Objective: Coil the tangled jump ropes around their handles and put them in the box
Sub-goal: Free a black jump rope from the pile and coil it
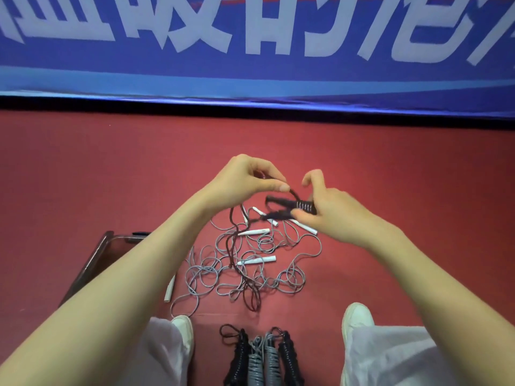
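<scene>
My right hand (pixel 331 208) grips a pair of black handles (pixel 281 208) held together, with a few turns of cord wound round them beside my fingers. My left hand (pixel 252 178) pinches the dark rope (pixel 237 246) just left of the handles; the rope hangs from there down into the pile. On the red floor below lies a tangle of grey ropes (pixel 250 271) with white handles (pixel 255 232). Several coiled bundles (pixel 260 358), black and grey, lie side by side between my feet. The clear box (pixel 97 263) stands at the left, partly hidden by my left forearm.
A blue banner (pixel 250 51) with white characters runs along the wall at the back. My white shoes (pixel 185 334) and pale trouser legs frame the bottom of the view. One white handle (pixel 170 289) lies close to the box.
</scene>
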Action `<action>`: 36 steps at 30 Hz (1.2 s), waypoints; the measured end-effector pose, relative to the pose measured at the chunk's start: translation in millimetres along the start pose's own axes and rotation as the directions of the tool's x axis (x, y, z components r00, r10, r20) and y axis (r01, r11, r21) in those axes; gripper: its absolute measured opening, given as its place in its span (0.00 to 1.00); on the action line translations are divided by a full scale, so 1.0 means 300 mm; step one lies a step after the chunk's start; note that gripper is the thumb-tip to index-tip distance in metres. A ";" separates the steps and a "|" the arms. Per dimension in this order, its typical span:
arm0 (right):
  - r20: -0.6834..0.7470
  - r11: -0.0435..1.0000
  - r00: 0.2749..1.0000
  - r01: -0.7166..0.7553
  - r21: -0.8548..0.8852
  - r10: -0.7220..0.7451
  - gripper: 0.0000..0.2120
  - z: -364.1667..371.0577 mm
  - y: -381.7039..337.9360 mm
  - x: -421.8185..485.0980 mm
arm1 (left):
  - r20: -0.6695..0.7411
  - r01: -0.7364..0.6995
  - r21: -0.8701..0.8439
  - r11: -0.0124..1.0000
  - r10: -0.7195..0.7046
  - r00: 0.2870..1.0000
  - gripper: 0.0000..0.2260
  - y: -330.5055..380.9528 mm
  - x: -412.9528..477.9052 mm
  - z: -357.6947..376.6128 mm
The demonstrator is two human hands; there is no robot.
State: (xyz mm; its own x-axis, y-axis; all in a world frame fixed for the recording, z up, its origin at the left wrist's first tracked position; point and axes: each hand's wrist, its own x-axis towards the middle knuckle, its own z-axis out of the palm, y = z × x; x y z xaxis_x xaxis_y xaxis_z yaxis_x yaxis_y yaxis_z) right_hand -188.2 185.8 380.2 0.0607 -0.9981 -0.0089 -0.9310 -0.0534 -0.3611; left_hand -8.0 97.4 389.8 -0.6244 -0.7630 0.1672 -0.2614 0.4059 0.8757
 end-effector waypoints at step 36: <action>-0.407 0.903 0.907 0.080 0.422 0.109 0.20 0.011 0.028 0.047 | -0.034 0.257 -0.684 0.683 -0.382 0.924 0.10 -0.003 -0.009 0.153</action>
State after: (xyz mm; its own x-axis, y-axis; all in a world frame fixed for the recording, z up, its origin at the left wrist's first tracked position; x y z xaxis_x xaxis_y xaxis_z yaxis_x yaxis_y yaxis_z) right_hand -193.9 171.2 374.1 -0.1934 -0.9232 0.3321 -0.6839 -0.1159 -0.7203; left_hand -40.0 122.3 367.9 -0.4522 -0.8766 -0.1644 0.1645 -0.2631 0.9506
